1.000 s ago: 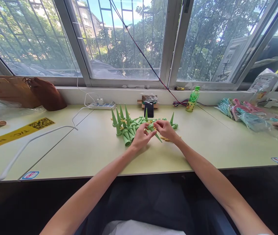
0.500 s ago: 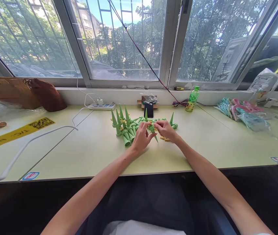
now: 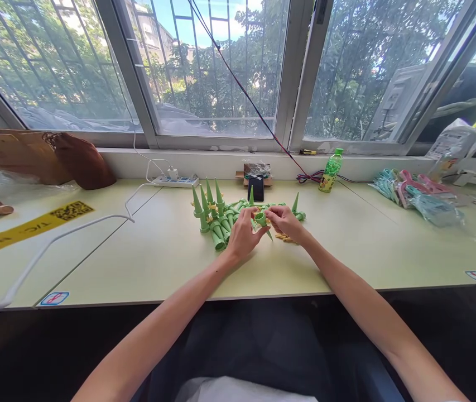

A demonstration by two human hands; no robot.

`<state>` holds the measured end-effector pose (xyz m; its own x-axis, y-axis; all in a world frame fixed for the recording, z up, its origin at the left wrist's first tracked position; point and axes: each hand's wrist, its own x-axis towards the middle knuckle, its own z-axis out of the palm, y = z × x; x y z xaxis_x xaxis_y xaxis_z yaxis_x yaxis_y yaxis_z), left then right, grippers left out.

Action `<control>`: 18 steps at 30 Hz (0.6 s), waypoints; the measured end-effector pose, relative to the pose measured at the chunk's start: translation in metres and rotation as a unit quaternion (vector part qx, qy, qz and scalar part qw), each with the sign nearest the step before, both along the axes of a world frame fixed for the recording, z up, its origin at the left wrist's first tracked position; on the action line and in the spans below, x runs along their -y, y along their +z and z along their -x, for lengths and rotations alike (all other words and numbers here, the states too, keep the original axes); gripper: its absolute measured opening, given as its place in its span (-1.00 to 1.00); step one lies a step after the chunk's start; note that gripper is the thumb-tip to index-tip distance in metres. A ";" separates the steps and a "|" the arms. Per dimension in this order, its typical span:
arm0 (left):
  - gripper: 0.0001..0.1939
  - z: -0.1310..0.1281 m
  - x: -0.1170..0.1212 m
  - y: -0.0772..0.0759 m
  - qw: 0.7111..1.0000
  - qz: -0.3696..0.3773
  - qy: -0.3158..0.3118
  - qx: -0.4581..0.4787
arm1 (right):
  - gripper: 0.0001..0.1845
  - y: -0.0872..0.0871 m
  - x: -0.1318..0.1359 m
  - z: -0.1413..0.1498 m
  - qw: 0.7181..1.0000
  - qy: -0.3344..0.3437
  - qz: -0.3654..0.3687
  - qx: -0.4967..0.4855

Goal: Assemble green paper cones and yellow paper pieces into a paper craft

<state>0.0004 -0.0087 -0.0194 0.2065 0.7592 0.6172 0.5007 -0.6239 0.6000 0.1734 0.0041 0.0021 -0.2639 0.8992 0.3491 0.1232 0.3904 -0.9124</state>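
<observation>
A heap of green plastic cone spikes [image 3: 216,218] lies in the middle of the pale green table [image 3: 171,251], some standing point up. My left hand [image 3: 243,233] pinches one green cone spike [image 3: 261,220] by its wide open end, point slanting down to the right. My right hand [image 3: 284,221] is closed on the same spike from the right, fingertips at a small yellow piece on its rim. A few small yellow parts [image 3: 283,238] lie on the table under my right wrist.
Behind the heap stand a black phone [image 3: 255,187], a white power strip [image 3: 176,181] and a green bottle [image 3: 330,170]. A white cable [image 3: 66,231] crosses the left side. Brown bag [image 3: 79,161] far left; pink and teal plastic items [image 3: 416,192] far right.
The held spike has been turned so its open end now faces up toward me; both hands edged slightly away from me. Another person's hand at the far right edge has withdrawn.
</observation>
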 end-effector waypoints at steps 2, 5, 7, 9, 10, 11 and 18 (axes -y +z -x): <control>-0.55 0.000 0.000 0.000 1.000 0.000 0.005 -0.015 | -0.54 0.000 0.000 0.000 1.000 0.005 -0.001 -0.004; -0.67 -0.001 -0.001 0.000 0.999 -0.010 0.012 -0.038 | -0.53 0.001 0.001 0.000 1.000 0.011 0.004 -0.006; -0.73 -0.001 -0.001 -0.001 0.999 -0.021 0.015 -0.044 | -0.53 0.001 0.002 0.000 1.000 0.015 0.011 -0.013; -0.76 -0.001 -0.001 -0.002 0.999 -0.033 0.013 -0.039 | -0.53 0.002 0.003 0.001 0.999 0.021 0.017 -0.021; -0.77 0.000 -0.002 -0.002 0.999 -0.040 0.010 -0.034 | -0.53 0.002 0.003 0.001 0.999 0.024 0.018 -0.023; -0.78 0.000 -0.002 -0.003 0.998 -0.047 0.007 -0.030 | -0.53 0.002 0.003 0.001 0.999 0.027 0.018 -0.024; -0.86 0.003 -0.004 -0.006 0.997 -0.070 -0.024 -0.029 | -0.53 0.002 0.001 0.001 0.999 0.036 0.016 -0.011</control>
